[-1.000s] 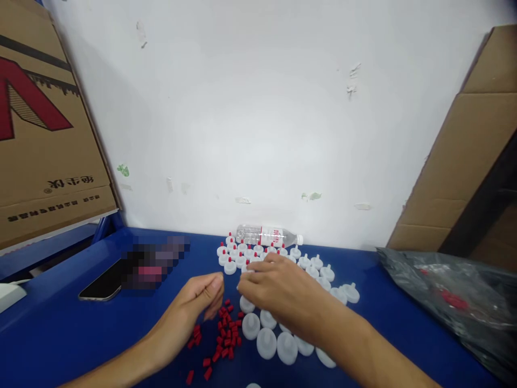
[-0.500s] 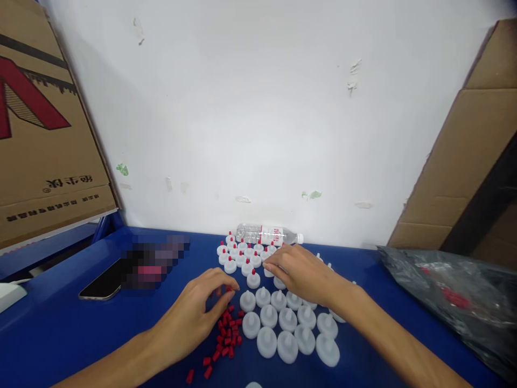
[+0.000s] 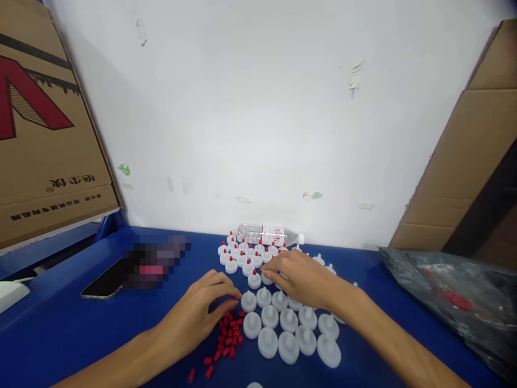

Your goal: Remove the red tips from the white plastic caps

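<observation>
Several white plastic caps with nozzles (image 3: 283,328) stand in rows on the blue table (image 3: 60,334). Farther back, several white caps with red tips (image 3: 238,257) are grouped. A pile of small red tips (image 3: 226,337) lies to the left of the plain caps. My left hand (image 3: 205,307) rests above the red pile, fingers curled in a pinch beside a white cap; what they hold is too small to see. My right hand (image 3: 301,277) lies over the caps' back row, its fingers closed on a white cap (image 3: 266,277).
A clear water bottle (image 3: 269,235) lies against the white wall. A phone (image 3: 103,283) lies at the left beside a blurred patch. Cardboard boxes (image 3: 44,134) stand at the left and right. A grey plastic bag (image 3: 452,302) of parts sits at the right.
My right hand moved back from the front caps to the back row, uncovering the plain caps. My left hand slid right toward the caps.
</observation>
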Tool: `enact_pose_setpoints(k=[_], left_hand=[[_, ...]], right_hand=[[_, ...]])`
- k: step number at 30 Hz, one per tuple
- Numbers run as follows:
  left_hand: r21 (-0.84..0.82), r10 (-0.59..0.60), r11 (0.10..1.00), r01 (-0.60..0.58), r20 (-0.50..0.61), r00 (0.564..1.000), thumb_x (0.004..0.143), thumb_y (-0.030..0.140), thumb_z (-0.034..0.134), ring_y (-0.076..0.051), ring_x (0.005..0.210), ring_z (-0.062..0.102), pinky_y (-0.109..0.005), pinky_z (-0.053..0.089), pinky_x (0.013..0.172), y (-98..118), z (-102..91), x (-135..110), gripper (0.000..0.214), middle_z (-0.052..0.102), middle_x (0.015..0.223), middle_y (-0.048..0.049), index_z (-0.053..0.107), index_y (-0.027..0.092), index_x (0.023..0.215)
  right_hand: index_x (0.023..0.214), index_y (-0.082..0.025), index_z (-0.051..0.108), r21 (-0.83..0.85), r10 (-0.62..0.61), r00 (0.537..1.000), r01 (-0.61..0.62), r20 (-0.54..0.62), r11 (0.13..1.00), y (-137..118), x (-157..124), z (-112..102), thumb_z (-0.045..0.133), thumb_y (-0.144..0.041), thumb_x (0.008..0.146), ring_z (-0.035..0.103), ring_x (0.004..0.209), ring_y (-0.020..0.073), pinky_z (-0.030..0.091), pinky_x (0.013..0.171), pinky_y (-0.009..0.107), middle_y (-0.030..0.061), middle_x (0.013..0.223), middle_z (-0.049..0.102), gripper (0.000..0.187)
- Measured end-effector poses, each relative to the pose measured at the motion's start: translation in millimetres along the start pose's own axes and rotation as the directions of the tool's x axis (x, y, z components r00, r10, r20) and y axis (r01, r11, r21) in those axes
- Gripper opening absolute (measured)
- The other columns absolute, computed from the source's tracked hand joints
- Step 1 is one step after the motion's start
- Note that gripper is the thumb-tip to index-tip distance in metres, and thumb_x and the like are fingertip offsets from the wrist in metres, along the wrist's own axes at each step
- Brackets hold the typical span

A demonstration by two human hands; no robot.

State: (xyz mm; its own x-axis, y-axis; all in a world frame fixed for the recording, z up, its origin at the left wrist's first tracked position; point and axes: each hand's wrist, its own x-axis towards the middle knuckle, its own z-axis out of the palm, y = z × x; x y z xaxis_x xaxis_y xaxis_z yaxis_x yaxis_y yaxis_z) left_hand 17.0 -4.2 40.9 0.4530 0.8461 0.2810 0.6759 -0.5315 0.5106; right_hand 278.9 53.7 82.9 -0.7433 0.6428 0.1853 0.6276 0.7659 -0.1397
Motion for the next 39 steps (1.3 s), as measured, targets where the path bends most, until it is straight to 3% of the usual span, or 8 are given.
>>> enact_pose_setpoints(k=[3,8,13,18,22,24,28,39], left_hand=[[0.023,-0.018,1.0,0.018,0.027,0.999,0.101,0.018,0.058,-0.021,0.102,0.063,-0.033,0.05,0.09,2.2,-0.7,0.1,0.02,0.074,0.106,-0.0005,0.075,0.027,0.105],[0.02,-0.009,1.0,0.008,0.025,1.0,0.101,0.022,0.058,-0.023,0.104,0.065,-0.035,0.052,0.092,5.5,-1.5,0.1,0.019,0.077,0.107,-0.0019,0.075,0.026,0.106],[0.037,0.025,0.999,-0.024,-0.033,0.999,0.104,0.025,0.051,-0.024,0.104,0.065,-0.037,0.052,0.093,4.5,-1.2,-1.7,0.022,0.075,0.108,-0.0039,0.073,0.024,0.108],[0.045,0.039,0.998,-0.033,-0.137,0.99,0.108,0.027,0.044,-0.023,0.099,0.066,-0.036,0.052,0.089,6.7,-4.1,-3.2,0.026,0.073,0.104,-0.0049,0.069,0.023,0.109],[0.034,0.036,0.999,-0.029,-0.223,0.974,0.11,0.029,0.041,-0.022,0.103,0.066,-0.034,0.053,0.093,9.8,-6.1,-5.7,0.026,0.069,0.113,-0.0053,0.06,0.024,0.127],[0.036,0.047,0.999,-0.039,-0.241,0.969,0.11,0.029,0.041,-0.022,0.106,0.065,-0.034,0.053,0.094,9.6,-5.7,-6.6,0.027,0.066,0.118,-0.0065,0.055,0.024,0.132],[0.017,0.086,0.996,-0.085,-0.178,0.98,0.107,0.027,0.043,-0.022,0.097,0.063,-0.033,0.054,0.087,9.0,-3.7,-7.2,0.016,0.064,0.108,-0.0064,0.058,0.022,0.113],[0.006,0.111,0.994,-0.111,-0.156,0.982,0.111,0.037,0.034,-0.019,0.074,0.056,-0.033,0.052,0.091,7.7,-4.9,-16.6,0.038,0.061,0.079,0.0003,0.056,0.024,0.083]], right_hand=[[0.08,-0.021,0.07,0.03,-0.005,1.0,0.006,-0.013,1.0,0.5,0.2,-0.5,0.041,-0.035,0.112,0.064,0.072,0.0185,0.036,0.065,0.031,0.0016,0.075,0.072,0.046],[0.106,-0.02,0.074,0.073,-0.034,0.996,0.04,-0.087,0.997,-3.5,1.1,0.4,0.039,-0.039,0.114,0.068,0.102,0.0215,0.043,0.086,0.033,0.0052,0.106,0.078,0.041],[0.089,-0.02,0.071,0.082,-0.099,0.992,0.105,-0.072,0.991,-15.2,3.6,11.2,0.037,-0.039,0.114,0.066,0.09,0.0198,0.043,0.09,0.035,0.0021,0.089,0.075,0.046],[0.101,-0.021,0.073,0.083,-0.115,0.988,0.124,-0.102,0.989,-21.1,2.7,11.8,0.039,-0.04,0.114,0.065,0.104,0.0215,0.04,0.099,0.039,0.0029,0.099,0.077,0.041],[0.107,-0.021,0.07,0.059,-0.112,0.979,0.124,-0.17,0.991,-28.8,1.6,2.5,0.059,-0.051,0.105,0.063,0.107,0.0226,0.04,0.101,0.039,0.0039,0.106,0.074,0.032],[0.102,-0.021,0.066,0.0,-0.156,0.971,0.159,-0.183,0.987,-37.2,2.1,1.2,0.071,-0.042,0.099,0.063,0.102,0.0224,0.042,0.097,0.038,0.0033,0.103,0.072,0.021],[0.107,-0.02,0.06,-0.165,-0.269,0.947,0.242,-0.173,0.956,-58.0,4.4,5.4,0.062,-0.013,0.099,0.064,0.09,0.021,0.044,0.085,0.036,0.0039,0.099,0.071,0.011],[0.099,-0.021,0.057,-0.24,-0.425,0.891,0.382,-0.158,0.892,-62.9,3.4,1.6,0.053,-0.001,0.095,0.063,0.088,0.0164,0.043,0.081,0.033,0.0009,0.094,0.073,0.021]])
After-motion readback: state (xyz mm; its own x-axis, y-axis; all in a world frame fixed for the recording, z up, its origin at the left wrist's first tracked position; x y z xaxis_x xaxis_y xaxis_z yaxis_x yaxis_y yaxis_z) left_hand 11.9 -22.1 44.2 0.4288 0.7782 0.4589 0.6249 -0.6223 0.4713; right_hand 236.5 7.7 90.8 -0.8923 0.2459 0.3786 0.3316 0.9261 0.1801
